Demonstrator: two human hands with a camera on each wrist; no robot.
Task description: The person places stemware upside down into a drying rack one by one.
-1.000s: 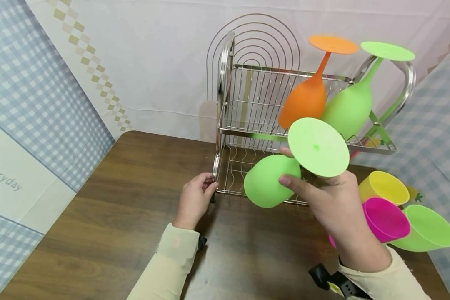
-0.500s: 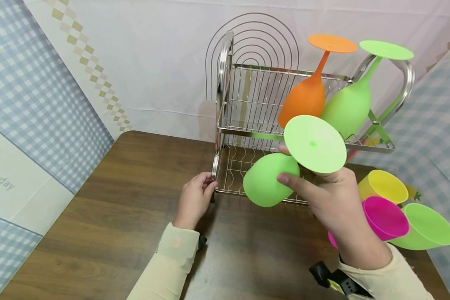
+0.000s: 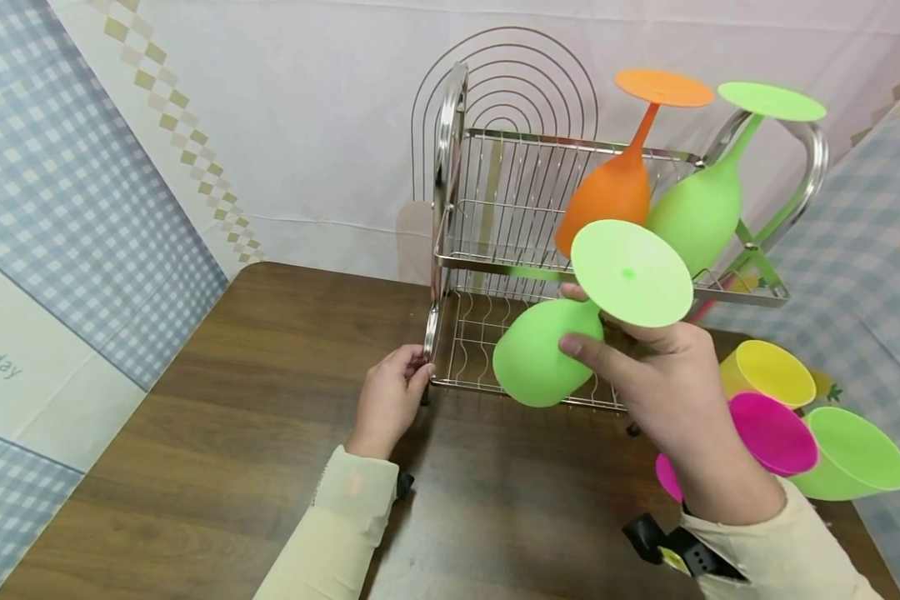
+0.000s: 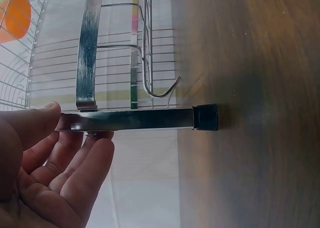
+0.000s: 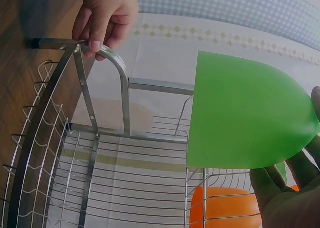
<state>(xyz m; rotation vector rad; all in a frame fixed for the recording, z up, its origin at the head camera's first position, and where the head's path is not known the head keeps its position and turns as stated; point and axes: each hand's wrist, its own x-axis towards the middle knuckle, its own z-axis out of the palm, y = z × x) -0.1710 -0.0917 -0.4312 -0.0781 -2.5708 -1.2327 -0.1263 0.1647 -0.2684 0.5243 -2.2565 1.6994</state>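
A green goblet [image 3: 543, 354] is held by my right hand [image 3: 663, 387], thumb and fingers around the bowl near the stem. Its bowl points down and left, and its round foot faces up toward me. It hangs in front of the two-tier metal dish rack [image 3: 510, 271], apart from the lower shelf. My left hand [image 3: 392, 396] pinches the rack's left front leg; the left wrist view shows thumb and fingers about the metal bar [image 4: 135, 120] above its black foot cap. On the upper tier, an orange goblet [image 3: 607, 196] and another green goblet [image 3: 701, 212] stand upside down.
At the right of the wooden table [image 3: 217, 425] are a yellow cup [image 3: 772, 375], a magenta cup [image 3: 772, 433] and a green cup [image 3: 858, 454]. Another magenta piece [image 3: 668, 477] is partly hidden by my right forearm. A white curtain [image 3: 330, 125] hangs behind the rack.
My right hand has lifted the green goblet slightly upward, with its bowl shifting a little to the right. My left hand keeps its hold on the rack leg.
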